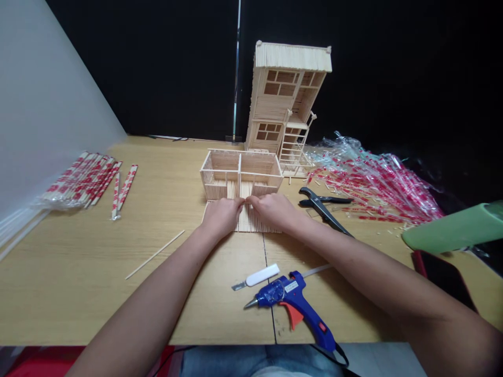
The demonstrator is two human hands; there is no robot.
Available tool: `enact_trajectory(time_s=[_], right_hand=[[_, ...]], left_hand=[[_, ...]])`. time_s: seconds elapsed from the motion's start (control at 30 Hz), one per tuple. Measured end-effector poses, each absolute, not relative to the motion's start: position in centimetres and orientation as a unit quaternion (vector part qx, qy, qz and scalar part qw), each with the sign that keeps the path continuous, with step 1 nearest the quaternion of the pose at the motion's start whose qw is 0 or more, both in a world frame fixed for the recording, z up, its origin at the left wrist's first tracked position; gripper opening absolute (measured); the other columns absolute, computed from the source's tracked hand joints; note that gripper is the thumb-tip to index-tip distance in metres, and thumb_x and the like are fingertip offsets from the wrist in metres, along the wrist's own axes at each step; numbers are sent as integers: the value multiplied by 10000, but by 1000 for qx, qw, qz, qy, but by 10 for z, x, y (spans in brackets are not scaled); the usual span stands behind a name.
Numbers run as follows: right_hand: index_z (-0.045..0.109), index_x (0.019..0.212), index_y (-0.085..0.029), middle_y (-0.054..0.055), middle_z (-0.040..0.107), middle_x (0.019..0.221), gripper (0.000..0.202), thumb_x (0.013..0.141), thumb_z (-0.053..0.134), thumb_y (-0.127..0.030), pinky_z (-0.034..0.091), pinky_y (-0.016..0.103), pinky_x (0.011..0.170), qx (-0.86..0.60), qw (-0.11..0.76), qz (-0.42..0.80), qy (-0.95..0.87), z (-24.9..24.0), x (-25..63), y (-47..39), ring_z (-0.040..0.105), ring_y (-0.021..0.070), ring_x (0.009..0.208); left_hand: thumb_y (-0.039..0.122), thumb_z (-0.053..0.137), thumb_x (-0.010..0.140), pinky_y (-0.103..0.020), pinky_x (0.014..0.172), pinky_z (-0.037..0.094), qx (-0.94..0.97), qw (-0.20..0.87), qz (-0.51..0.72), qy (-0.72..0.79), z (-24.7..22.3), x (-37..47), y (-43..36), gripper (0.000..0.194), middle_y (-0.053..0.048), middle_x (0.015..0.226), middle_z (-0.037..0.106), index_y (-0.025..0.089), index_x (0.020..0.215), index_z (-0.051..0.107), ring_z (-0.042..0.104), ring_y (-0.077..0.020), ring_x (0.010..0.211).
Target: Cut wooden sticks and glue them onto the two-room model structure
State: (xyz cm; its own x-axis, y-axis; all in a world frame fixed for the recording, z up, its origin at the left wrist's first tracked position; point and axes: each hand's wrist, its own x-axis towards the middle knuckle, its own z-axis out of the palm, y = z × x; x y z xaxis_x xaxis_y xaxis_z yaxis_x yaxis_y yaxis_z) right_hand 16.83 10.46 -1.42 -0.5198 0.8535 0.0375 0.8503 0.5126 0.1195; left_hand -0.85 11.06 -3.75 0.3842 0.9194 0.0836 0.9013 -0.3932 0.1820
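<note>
My left hand (220, 215) and my right hand (274, 209) meet fingertip to fingertip at the front of a low, open-topped model house base (240, 172) built of thin wooden sticks. Both rest on the flat stick deck (249, 224) in front of it. The fingers pinch at a small spot on the front wall; what they hold is too small to see. A tall stick model house (283, 104) with a slatted roof and a ladder-like side stands just behind.
A blue glue gun (295, 303) and a white-handled craft knife (257, 276) lie near the front edge. Black cutting pliers (323, 205) sit right of my right hand. Wrapped chopsticks (84, 180) lie left, empty wrappers (373, 180) right, one loose stick (155, 254), a green object (456, 230).
</note>
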Motion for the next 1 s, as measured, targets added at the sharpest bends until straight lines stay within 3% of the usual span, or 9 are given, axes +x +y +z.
enact_trajectory(time_s=[0.2,0.43,0.57,0.73,0.87,1.0], right_hand=[[654,1200,-193,113,773,903,354,953,400,-195,367,301,591,506,-9,69,859,-8,174,101,710,251,749],[656,1218,-221,64,771,838,358,948,423,-234,339,292,597,536,-89,47,838,20,186,73,694,219,724],[697,998,-192,50,710,685,259,963,466,-305,327,278,589,580,-85,-2,810,44,197,40,648,194,638],[630,668,-200,48,649,620,402,957,510,-452,254,286,527,588,17,-118,800,51,220,-23,568,175,550],[651,768,-216,43,703,751,304,913,598,-479,289,284,554,589,30,-246,769,30,227,-73,609,195,625],[622,964,-202,75,724,914,187,884,637,-370,358,304,635,639,5,-291,712,5,221,-98,671,256,791]], left_hand=[[361,412,983,-386,718,481,825,66,100,553,-38,-8,111,367,-139,979,767,280,1198,698,713,-333,879],[358,471,971,-382,735,491,814,84,144,556,-41,-12,109,381,-121,1036,769,299,1307,640,718,-318,888],[356,504,963,-354,743,490,808,86,205,545,-38,-16,108,334,-91,1035,776,277,1222,699,722,-280,873],[309,557,936,-289,672,458,785,57,317,530,-32,-19,107,237,-45,926,786,233,1033,759,703,-205,765],[281,557,930,-263,616,420,767,37,390,509,-26,-18,105,218,-37,812,763,194,972,753,644,-155,646],[283,614,909,-239,531,371,731,84,484,474,5,-23,83,175,-1,650,679,178,929,753,536,-104,522]])
